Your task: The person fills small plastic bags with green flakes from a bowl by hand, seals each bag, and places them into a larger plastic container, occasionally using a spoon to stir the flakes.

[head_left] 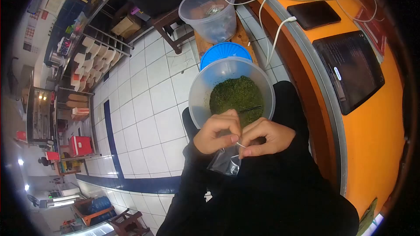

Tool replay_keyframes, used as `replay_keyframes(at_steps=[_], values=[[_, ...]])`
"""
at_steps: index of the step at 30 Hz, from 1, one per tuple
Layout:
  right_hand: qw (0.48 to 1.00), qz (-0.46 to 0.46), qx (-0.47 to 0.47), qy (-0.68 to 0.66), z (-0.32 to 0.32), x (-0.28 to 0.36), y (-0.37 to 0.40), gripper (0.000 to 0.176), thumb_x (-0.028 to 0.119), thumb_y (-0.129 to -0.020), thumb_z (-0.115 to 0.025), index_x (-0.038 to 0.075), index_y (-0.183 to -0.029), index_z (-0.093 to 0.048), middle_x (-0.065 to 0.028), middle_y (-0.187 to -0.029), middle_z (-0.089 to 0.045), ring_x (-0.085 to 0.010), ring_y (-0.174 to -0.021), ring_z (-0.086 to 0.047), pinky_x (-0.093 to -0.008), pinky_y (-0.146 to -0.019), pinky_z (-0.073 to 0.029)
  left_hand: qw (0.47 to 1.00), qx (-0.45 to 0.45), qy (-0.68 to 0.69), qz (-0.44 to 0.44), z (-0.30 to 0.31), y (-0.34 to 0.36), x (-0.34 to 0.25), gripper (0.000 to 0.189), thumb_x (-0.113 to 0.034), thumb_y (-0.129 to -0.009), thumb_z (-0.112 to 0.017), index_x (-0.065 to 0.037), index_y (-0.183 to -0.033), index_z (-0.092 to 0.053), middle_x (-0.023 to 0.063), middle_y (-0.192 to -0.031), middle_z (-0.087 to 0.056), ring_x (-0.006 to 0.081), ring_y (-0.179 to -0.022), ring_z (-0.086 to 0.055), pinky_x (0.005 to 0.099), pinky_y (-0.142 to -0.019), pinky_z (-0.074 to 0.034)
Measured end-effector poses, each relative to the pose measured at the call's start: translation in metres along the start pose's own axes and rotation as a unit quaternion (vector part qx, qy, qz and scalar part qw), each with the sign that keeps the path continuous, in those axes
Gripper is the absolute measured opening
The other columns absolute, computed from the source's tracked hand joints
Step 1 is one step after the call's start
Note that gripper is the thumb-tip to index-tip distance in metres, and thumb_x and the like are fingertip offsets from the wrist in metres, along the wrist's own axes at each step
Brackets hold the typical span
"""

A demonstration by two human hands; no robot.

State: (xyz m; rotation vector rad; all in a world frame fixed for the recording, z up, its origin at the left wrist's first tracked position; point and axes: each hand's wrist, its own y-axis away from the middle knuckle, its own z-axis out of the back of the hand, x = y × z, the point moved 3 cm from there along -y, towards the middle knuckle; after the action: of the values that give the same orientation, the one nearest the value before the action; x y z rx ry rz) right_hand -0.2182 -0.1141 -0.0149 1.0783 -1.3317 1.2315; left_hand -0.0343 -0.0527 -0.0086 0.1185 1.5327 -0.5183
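Observation:
My left hand and my right hand meet over my lap, in front of a translucent tub. Both pinch the top edge of a small clear plastic bag, which hangs below the fingers. Whether the bag holds anything is hard to make out. Inside the tub lies a heap of chopped dark green herb. A thin dark utensil handle rests on the herb, its other end hidden.
Behind the tub are a blue lid and a second clear bucket with small packets inside. On the right, an orange counter carries a tablet, a dark phone-like device and white cables. White floor tiles spread to the left.

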Motion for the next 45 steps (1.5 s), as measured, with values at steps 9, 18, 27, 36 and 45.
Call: replay_keyframes(at_steps=[9, 18, 27, 36, 45], values=[[0.993, -0.112, -0.025, 0.032, -0.004, 0.006, -0.002, 0.033, 0.031, -0.109, -0.059, 0.007, -0.12, -0.077, -0.0099, -0.093, -0.079, -0.0175, -0.08, -0.075, -0.0316, -0.076, -0.057, 0.988, -0.003, -0.142, 0.065, 0.001, 0.008, -0.011, 0.02, -0.011, -0.087, -0.072, -0.003, -0.105, -0.068, 0.0109, -0.102, -0.069, 0.0296, -0.103, -0.063, 0.0414, -0.093, -0.047], [0.975, -0.134, -0.129, 0.122, -0.017, 0.002, -0.017, 0.048, 0.045, -0.111, -0.05, 0.001, -0.106, -0.069, -0.0176, -0.073, -0.069, -0.033, -0.065, -0.07, -0.0449, -0.065, -0.053, 0.868, -0.042, -0.481, 0.116, -0.012, 0.022, -0.007, 0.054, -0.027, -0.074, -0.081, -0.005, -0.12, -0.063, 0.0133, -0.113, -0.07, 0.0348, -0.112, -0.066, 0.0549, -0.113, -0.042], [0.965, -0.138, -0.112, 0.192, -0.024, -0.013, -0.019, 0.058, 0.055, -0.11, -0.047, 0.002, -0.091, -0.063, -0.0189, -0.067, -0.063, -0.0354, -0.063, -0.068, -0.0471, -0.063, -0.051, 0.881, -0.056, -0.463, 0.082, -0.009, 0.022, 0.002, 0.041, -0.034, -0.074, -0.08, -0.007, -0.102, -0.067, 0.0126, -0.086, -0.07, 0.0334, -0.091, -0.07, 0.0512, -0.106, -0.047], [0.952, -0.09, -0.118, 0.268, -0.025, 0.0, -0.028, 0.056, 0.054, -0.109, -0.049, 0.002, -0.092, -0.064, -0.0191, -0.075, -0.068, -0.0371, -0.07, -0.071, -0.0476, -0.067, -0.053, 0.906, -0.079, -0.414, 0.038, -0.001, 0.023, -0.005, 0.04, -0.035, -0.07, -0.081, -0.009, -0.098, -0.067, 0.012, -0.079, -0.068, 0.0342, -0.082, -0.069, 0.0496, -0.098, -0.052], [0.958, -0.093, -0.104, 0.251, -0.026, 0.004, -0.038, 0.05, 0.048, -0.109, -0.052, 0.001, -0.1, -0.069, -0.0184, -0.08, -0.07, -0.0362, -0.072, -0.071, -0.046, -0.067, -0.053, 0.915, -0.083, -0.393, 0.044, 0.006, 0.027, -0.013, 0.038, -0.034, -0.071, -0.082, -0.009, -0.095, -0.068, 0.0118, -0.077, -0.068, 0.0342, -0.081, -0.069, 0.0489, -0.097, -0.052]])
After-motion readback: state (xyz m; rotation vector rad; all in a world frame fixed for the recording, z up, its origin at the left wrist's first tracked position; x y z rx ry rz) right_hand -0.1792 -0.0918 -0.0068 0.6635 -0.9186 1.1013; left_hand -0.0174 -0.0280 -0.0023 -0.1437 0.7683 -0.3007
